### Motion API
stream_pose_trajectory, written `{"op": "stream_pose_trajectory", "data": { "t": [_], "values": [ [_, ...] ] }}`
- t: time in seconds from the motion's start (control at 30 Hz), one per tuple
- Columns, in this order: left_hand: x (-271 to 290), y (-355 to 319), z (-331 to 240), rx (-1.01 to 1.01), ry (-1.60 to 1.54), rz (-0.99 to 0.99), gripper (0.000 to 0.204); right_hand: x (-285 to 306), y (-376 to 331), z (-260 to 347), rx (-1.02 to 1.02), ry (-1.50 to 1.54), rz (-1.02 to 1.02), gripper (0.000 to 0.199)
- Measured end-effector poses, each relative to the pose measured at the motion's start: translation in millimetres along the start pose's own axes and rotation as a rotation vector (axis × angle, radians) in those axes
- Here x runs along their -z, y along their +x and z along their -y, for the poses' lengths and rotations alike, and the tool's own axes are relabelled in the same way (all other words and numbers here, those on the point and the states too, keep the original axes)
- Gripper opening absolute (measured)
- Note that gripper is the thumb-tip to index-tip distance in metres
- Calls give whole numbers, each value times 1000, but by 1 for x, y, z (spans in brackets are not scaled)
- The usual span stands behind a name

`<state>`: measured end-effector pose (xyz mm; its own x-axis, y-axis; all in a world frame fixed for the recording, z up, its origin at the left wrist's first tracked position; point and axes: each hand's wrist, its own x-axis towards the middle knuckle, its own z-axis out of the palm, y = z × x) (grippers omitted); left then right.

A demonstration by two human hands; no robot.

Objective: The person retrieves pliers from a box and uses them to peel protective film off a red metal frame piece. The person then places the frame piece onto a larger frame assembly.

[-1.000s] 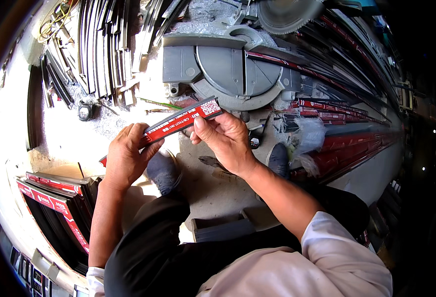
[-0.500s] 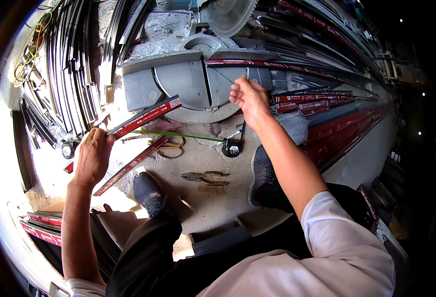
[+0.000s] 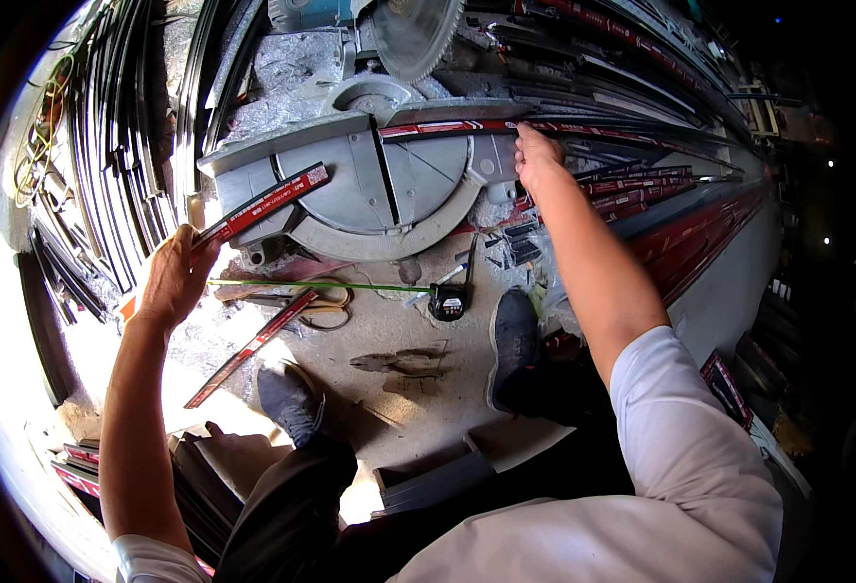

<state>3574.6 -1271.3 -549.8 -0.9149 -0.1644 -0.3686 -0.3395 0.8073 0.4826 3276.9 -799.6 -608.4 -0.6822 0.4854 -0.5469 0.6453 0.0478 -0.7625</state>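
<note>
My left hand [image 3: 170,277] is closed around a short red-and-black profile strip [image 3: 264,204], which slants up over the left part of the mitre saw's grey base [image 3: 340,180]. A long red-labelled profile [image 3: 447,127] lies along the saw's fence and runs off to the right. At that long profile, right of the saw table, the fingers of my right hand [image 3: 541,155] are closed on it. Above and behind stands the raised saw blade [image 3: 413,39].
On the floor lie a tape measure [image 3: 447,302] with its green tape drawn out, scissors [image 3: 331,303], pliers [image 3: 389,362] and a cut red strip [image 3: 251,350]. Profiles are stacked at left [image 3: 117,126] and right [image 3: 651,185]. My shoes [image 3: 513,345] stand before the saw.
My right hand has moved right, from above the saw table to the long profile, and its fingers have closed there. My left hand keeps the short strip; the view has shifted slightly.
</note>
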Motion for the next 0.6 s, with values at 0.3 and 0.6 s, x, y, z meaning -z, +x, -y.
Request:
{"op": "stream_pose_trajectory", "data": {
  "t": [0.3, 0.6],
  "values": [
    [-10, 9, -4, -13, -27, -27, 36, 8, 22, 12, -187, 171, 149, 29],
    [-8, 13, -1, 23, -4, 42, 41, 8, 22, 8, -151, 229, 142, 37]
  ]
}}
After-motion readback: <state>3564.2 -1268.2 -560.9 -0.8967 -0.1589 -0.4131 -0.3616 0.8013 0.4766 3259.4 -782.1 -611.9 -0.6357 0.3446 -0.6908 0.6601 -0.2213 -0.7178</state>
